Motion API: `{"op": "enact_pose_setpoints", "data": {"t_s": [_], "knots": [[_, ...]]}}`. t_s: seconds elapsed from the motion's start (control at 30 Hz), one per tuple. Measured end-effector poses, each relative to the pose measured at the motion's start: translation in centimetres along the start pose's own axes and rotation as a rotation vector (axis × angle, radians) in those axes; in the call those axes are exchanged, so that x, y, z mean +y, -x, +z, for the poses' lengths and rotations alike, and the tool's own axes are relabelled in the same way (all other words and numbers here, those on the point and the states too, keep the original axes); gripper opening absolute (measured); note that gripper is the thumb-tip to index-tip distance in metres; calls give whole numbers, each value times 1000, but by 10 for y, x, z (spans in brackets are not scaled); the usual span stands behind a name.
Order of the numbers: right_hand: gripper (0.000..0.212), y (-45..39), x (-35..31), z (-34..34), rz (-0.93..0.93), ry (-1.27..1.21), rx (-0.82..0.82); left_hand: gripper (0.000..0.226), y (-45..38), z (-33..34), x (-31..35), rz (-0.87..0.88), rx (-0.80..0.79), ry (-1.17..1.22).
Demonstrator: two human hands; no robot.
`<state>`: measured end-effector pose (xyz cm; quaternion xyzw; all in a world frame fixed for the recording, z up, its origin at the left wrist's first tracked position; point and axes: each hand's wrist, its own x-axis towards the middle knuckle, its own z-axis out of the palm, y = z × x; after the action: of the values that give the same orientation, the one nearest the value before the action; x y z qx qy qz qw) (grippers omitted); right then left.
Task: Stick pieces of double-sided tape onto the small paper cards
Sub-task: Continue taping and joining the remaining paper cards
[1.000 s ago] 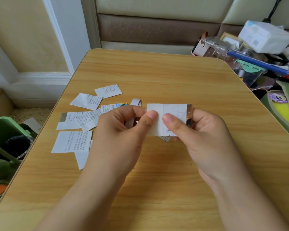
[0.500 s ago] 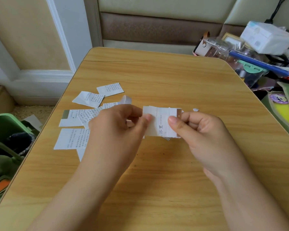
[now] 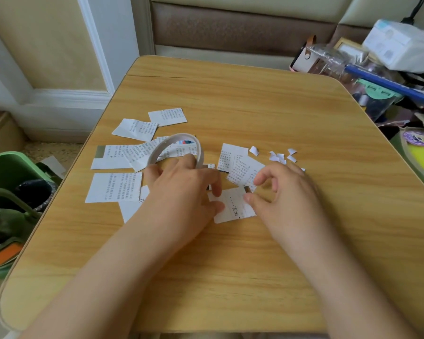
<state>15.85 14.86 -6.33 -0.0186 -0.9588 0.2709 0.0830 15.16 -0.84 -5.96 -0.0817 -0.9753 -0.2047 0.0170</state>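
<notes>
A small white paper card (image 3: 233, 206) with printed characters lies flat on the wooden table (image 3: 230, 106). My left hand (image 3: 181, 189) presses its left edge with thumb and forefinger, and the white double-sided tape roll (image 3: 171, 140) is hooked on that hand's fingers, standing up behind them. My right hand (image 3: 287, 192) touches the card's right edge with the thumb tip, its fingers curled and apart, holding nothing. More printed cards lie just behind (image 3: 238, 165) and in a spread to the left (image 3: 113, 187).
Small white torn scraps (image 3: 279, 156) lie behind my right hand. A green bin (image 3: 8, 167) stands on the floor beside the table's left edge. Cluttered boxes and bags (image 3: 377, 69) crowd the table's far right corner.
Both hands came down from holding the card in the air and laid it flat on the table. My right hand let go of the card. The tape roll now stands in full view.
</notes>
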Motion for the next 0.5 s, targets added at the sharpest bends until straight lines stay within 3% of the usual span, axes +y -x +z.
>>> {"op": "enact_pose_setpoints", "data": {"t_s": [0.17, 0.37, 0.5], "knots": [[7, 2, -10, 8, -228, 31, -160, 17, -1, 0, 0, 4, -4, 3], [16, -10, 4, -14, -89, 112, -184, 14, -3, -1, -3, -23, -48, 21], [13, -7, -9, -4, -213, 137, -219, 15, -3, -3, -4, -14, -68, 0]]}}
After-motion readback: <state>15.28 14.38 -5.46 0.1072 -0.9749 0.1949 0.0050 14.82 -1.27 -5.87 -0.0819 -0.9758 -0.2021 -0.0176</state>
